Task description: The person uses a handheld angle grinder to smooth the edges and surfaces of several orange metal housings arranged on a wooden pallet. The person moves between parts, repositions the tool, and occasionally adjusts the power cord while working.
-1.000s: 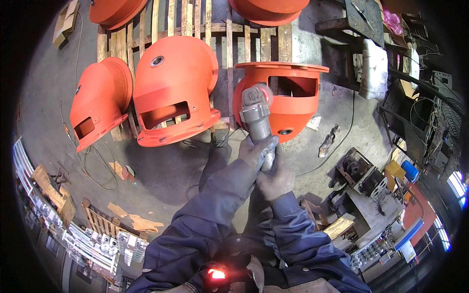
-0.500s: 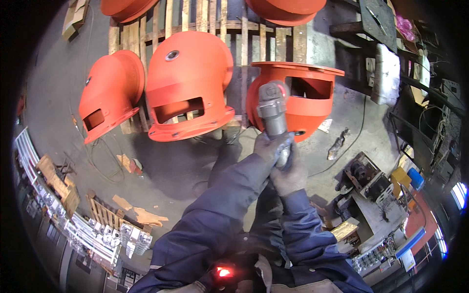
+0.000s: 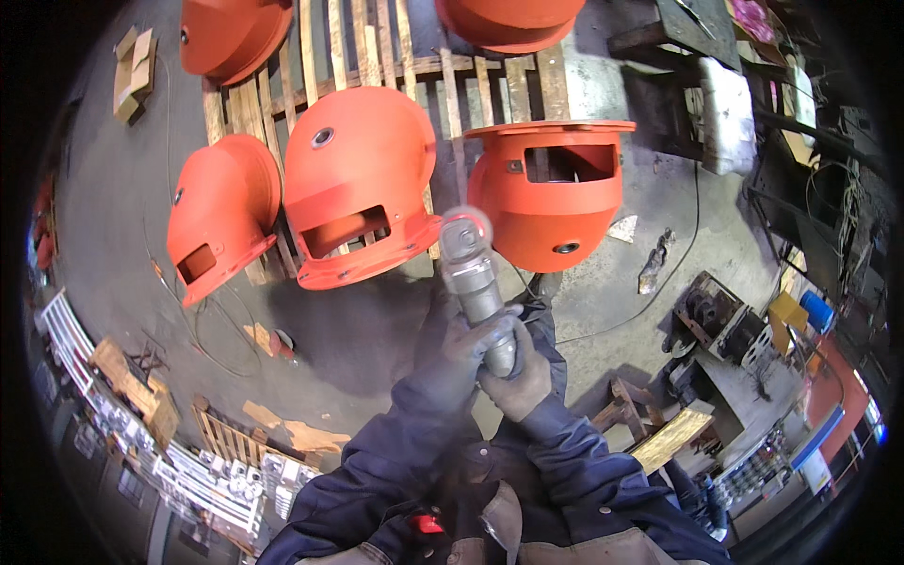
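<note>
Both gloved hands, left (image 3: 471, 341) and right (image 3: 516, 384), tight around a grey angle grinder (image 3: 474, 278) (disc near orange housing (image 3: 353, 193))

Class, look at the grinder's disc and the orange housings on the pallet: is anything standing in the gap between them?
Nothing visible does. Both gloved hands, left hand and right hand, hold the angle grinder, and its disc sits right beside the flange of the middle orange housing. The right orange housing stands close alongside.

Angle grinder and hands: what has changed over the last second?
The angle grinder has drifted left, from in front of the right orange housing to the gap beside the middle housing. Left hand and right hand keep the same grip on its body. The housings stay put on the pallet.
</note>
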Action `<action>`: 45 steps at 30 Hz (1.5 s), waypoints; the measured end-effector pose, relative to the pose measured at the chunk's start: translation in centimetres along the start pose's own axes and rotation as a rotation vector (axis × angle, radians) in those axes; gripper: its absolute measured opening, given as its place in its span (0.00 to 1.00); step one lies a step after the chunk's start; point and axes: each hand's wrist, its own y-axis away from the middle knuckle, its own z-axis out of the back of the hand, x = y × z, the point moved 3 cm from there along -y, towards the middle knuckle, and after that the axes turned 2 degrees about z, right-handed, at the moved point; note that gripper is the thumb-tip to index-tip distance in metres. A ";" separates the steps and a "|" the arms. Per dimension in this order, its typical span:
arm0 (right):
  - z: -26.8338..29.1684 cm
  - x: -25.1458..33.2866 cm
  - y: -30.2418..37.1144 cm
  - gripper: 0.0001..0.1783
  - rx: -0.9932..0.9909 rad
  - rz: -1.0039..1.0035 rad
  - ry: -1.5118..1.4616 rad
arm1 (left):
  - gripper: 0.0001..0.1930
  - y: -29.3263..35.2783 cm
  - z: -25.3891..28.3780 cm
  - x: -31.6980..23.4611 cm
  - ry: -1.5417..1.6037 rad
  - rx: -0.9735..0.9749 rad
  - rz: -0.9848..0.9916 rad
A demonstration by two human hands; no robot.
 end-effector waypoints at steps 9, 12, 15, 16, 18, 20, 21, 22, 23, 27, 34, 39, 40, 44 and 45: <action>0.9 -1.1 3.4 0.50 -0.067 0.011 -0.084 | 0.20 1.6 -1.3 2.0 -0.075 0.060 0.067; 2.8 -2.1 4.4 0.51 -0.143 0.113 -0.070 | 0.18 1.6 -2.6 3.8 -0.095 0.048 0.126; 4.6 -3.3 5.7 0.51 -0.166 0.049 -0.079 | 0.21 1.9 -4.9 5.5 -0.245 0.068 0.084; 5.2 -3.8 6.3 0.51 -0.159 0.023 -0.134 | 0.21 1.9 -5.7 6.0 -0.247 0.090 0.060; 6.2 -5.1 7.0 0.51 -0.161 -0.031 -0.219 | 0.20 1.6 -7.5 6.9 -0.269 0.126 0.049; 7.2 -6.8 7.4 0.52 -0.178 -0.109 -0.304 | 0.20 1.0 -9.5 7.9 -0.314 0.153 0.088; 7.9 -7.6 7.4 0.52 -0.207 -0.092 -0.299 | 0.20 0.6 -10.6 8.4 -0.320 0.159 0.108; 8.7 -8.5 7.3 0.52 -0.232 -0.082 -0.311 | 0.19 0.2 -11.8 8.9 -0.326 0.163 0.128; 9.4 -9.5 7.1 0.53 -0.239 -0.104 -0.325 | 0.19 -0.1 -13.2 9.3 -0.327 0.162 0.145; 13.5 -13.4 5.0 0.51 -0.303 -0.050 -0.362 | 0.26 -2.6 -19.0 11.2 -0.296 0.073 0.196; 20.0 -18.7 -1.7 0.37 -0.252 0.101 -0.840 | 0.25 -11.3 -25.7 14.7 -0.433 0.020 -0.004; 22.5 -19.6 -6.7 0.31 -0.224 0.129 -0.893 | 0.29 -16.7 -26.8 14.4 -0.554 -0.065 -0.106; 22.6 -19.5 -7.6 0.33 -0.214 0.114 -0.932 | 0.29 -17.6 -26.9 13.9 -0.620 -0.100 -0.109; 23.1 -18.9 -9.9 0.37 -0.158 0.025 -0.917 | 0.29 -19.6 -27.0 12.9 -0.524 -0.101 -0.015; 23.4 -18.6 -10.3 0.36 -0.175 0.079 -0.959 | 0.28 -19.9 -27.1 12.5 -0.539 -0.089 -0.049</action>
